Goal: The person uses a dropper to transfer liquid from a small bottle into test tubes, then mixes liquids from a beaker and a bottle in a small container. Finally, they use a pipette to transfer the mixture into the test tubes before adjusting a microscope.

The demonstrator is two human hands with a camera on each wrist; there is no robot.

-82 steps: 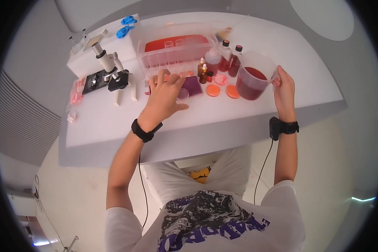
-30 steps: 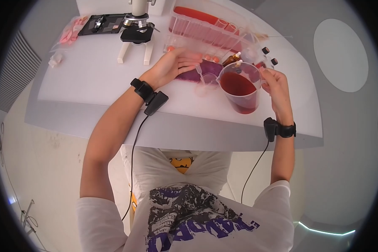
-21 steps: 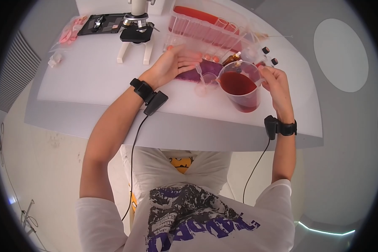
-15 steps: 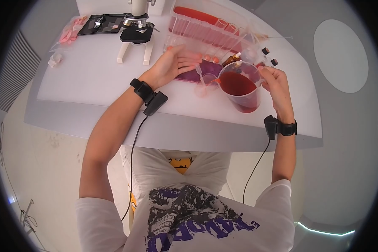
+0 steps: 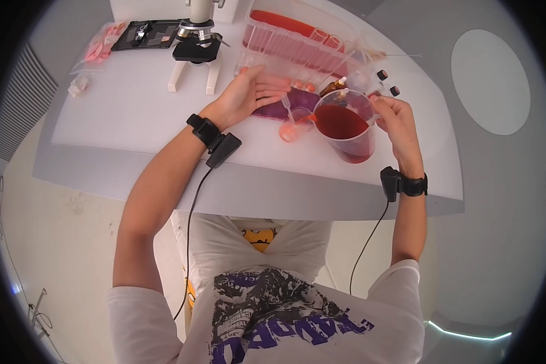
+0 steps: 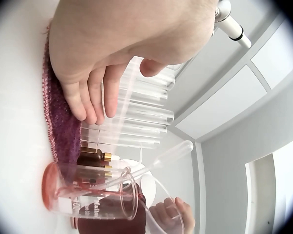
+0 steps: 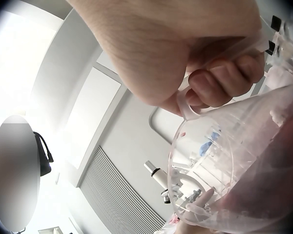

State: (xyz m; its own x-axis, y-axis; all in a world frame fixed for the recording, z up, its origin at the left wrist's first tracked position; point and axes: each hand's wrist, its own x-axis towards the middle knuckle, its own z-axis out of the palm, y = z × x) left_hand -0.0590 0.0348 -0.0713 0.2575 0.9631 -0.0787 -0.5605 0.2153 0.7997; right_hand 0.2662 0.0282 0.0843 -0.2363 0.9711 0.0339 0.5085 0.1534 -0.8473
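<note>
The right hand [image 5: 398, 124] grips the handle of a clear plastic jug [image 5: 353, 148] of red liquid, tilted to the left. At its spout, red liquid runs into a small glass beaker [image 5: 289, 131]; in the left wrist view the beaker [image 6: 102, 207] has a shallow red layer at its bottom. A plastic dropper [image 6: 173, 153] leans in the beaker. The left hand [image 5: 249, 94] hovers over a purple cloth [image 5: 273, 111] beside the beaker, fingers extended and holding nothing. In the right wrist view, curled fingers of the right hand [image 7: 219, 80] wrap the jug handle.
Behind the cloth stand a rack of test tubes [image 5: 285, 48] and a tub of red liquid [image 5: 282, 21]. Brown dropper bottles [image 5: 332, 87] are just behind the jug. A microscope [image 5: 196, 50], a black tray [image 5: 145, 35] and a bag of pink items [image 5: 103, 45] are at the left.
The right hand brought the jug left to the beaker and tilted it; liquid now flows from the spout and red has gathered in the beaker. The left hand turned sideways, then stayed nearly still.
</note>
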